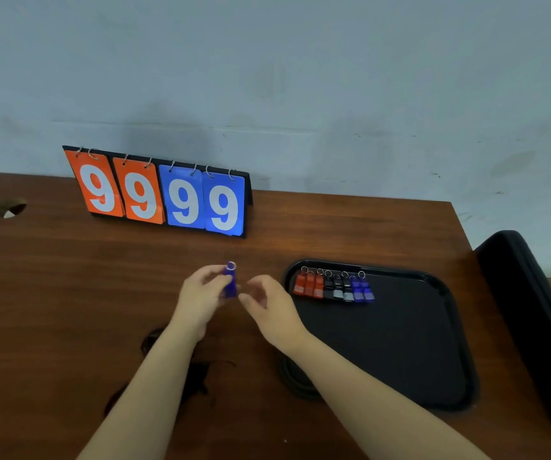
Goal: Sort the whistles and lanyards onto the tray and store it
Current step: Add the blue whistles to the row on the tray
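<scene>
In left grip [201, 297], seemingly: whistle [230, 285]

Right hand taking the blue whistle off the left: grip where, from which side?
Probably pinch the blue whistle on its upper body, just under the key ring, coming from the right. It stands upright, ring end up, and the left hand covers its left side, so the right face is bare toward the right hand.
</scene>
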The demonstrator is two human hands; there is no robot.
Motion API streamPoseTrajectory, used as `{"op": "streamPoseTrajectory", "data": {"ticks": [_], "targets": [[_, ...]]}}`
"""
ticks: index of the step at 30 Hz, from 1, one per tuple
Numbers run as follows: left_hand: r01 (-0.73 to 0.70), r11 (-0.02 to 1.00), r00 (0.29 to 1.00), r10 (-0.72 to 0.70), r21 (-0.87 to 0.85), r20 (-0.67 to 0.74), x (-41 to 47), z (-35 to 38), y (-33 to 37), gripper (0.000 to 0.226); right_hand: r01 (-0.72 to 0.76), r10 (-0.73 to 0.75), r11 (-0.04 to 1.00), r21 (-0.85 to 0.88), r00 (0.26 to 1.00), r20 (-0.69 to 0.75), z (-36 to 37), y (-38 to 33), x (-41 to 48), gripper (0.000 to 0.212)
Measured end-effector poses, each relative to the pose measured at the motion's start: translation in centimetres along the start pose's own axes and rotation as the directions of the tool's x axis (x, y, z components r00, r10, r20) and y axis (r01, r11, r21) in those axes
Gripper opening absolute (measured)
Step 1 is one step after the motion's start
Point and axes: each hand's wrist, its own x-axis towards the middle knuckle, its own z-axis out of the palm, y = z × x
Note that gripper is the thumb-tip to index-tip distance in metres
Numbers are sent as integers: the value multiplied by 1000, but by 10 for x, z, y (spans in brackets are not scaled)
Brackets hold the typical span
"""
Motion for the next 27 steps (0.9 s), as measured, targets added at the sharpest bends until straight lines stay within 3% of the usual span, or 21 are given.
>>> {"op": "streamPoseTrajectory", "data": {"ticks": [8,14,18,22,27], "targets": [[-15,999,976,6,38,220,-45,64,8,13,-95,132,956,279,984,-116,-67,13,-42,14],[-296,911,947,241,288,213,-78,97,18,16,-144,231,882,449,962,-145,-105,22,-81,14],[-374,906,894,296,199,336,-94,112,20,14,-134,294,814,565,934,-202,-122,30,-99,7],[-407,892,869,312,198,384,-104,128,18,19,-192,347,797,572,922,-174,-138,41,-110,4],[-419,853,887,313,312,338,-104,151,11,13,-273,346,826,494,936,-62,-163,57,-117,8]]}}
